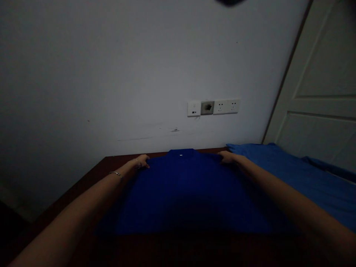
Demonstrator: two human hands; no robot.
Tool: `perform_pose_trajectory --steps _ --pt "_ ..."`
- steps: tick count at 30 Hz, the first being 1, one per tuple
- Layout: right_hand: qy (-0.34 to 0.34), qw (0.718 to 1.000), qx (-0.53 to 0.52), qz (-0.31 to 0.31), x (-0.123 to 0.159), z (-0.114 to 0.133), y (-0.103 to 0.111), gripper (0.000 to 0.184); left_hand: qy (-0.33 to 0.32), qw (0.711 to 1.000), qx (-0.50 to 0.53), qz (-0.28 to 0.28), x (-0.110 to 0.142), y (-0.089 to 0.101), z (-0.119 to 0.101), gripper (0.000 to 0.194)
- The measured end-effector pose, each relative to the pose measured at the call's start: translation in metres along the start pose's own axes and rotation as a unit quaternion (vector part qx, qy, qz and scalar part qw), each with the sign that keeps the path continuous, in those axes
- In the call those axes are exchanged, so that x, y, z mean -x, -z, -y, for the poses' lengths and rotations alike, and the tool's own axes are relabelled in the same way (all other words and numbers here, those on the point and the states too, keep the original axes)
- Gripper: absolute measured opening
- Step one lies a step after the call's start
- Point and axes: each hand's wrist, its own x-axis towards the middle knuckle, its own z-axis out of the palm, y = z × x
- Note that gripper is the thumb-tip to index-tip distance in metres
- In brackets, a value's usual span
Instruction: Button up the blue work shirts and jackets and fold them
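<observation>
Two hands on one blue shirt, one at each shoulder

Head feed, dim light. I have the blue shirt [189, 185] spread on the dark red desk [111, 161], collar [174, 151] toward the wall [125, 74], small white label [181, 155] inside the neckline. Lower part falls into shadow; I can't read detail there.

My left hand [143, 161] is at the shirt's left shoulder edge, thumb and fingers parted around the margin. My right hand [227, 157] is at the right shoulder edge, fingertips on the fabric. Hands well apart, collar between them. Can't tell from here whether either is actually pinching cloth. Both arms reach out along the shirt's sides; thin bracelet [115, 172] on the left wrist.

Right of the shirt: lighter blue cloth [267, 159], wrinkled, reaching toward the panelled door [319, 115]. On the wall beyond the collar, a row of plates: white socket plates [226, 106] and a grey plate [204, 107]. Dark scuff [175, 130] lower down.
</observation>
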Motion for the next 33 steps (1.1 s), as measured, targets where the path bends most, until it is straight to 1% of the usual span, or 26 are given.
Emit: perform_pose_trajectory --steps 2,5,8,11,14,16,19,23,25,28,31,33 --pt "0.014 1.000 0.006 -0.012 0.007 0.003 0.009 0.047 0.003 1.000 0.028 0.009 0.006 0.008 0.002 0.027" --pt "0.030 0.999 -0.001 -0.022 0.018 0.008 0.029 0.047 0.002 0.997 0.070 0.020 0.013 0.030 0.007 0.029" --pt "0.027 0.999 -0.033 -0.014 0.029 0.012 0.055 0.046 -0.011 0.994 0.102 0.041 0.017 0.061 0.011 0.033" --pt "0.026 0.997 -0.077 0.004 0.045 0.016 0.085 0.045 -0.025 0.992 0.106 0.062 0.025 0.093 0.011 0.035" --pt "0.043 0.991 -0.124 0.025 0.069 0.022 0.116 0.046 -0.030 0.992 0.099 0.069 0.037 0.122 0.007 0.034" --pt "0.062 0.986 -0.153 0.032 0.088 0.025 0.135 0.049 -0.028 0.993 0.091 0.064 0.043 0.137 0.003 0.035" --pt "0.087 0.982 -0.168 0.026 0.114 0.025 0.160 0.052 -0.034 0.994 0.086 0.051 0.038 0.152 -0.004 0.037" --pt "0.096 0.980 -0.172 0.014 0.141 0.020 0.188 0.053 -0.047 0.994 0.095 0.020 0.015 0.171 -0.017 0.037" --pt "0.093 0.980 -0.176 0.011 0.156 0.021 0.199 0.051 -0.058 0.993 0.100 -0.003 0.008 0.182 -0.023 0.037" --pt "0.083 0.979 -0.187 0.010 0.180 0.030 0.208 0.047 -0.081 0.991 0.101 -0.033 0.009 0.197 -0.031 0.034" --pt "0.069 0.978 -0.195 0.003 0.203 0.045 0.202 0.046 -0.088 0.990 0.076 -0.083 0.013 0.204 -0.036 0.033" --pt "0.057 0.978 -0.199 -0.011 0.219 0.058 0.193 0.046 -0.093 0.986 0.052 -0.131 0.014 0.204 -0.040 0.033"
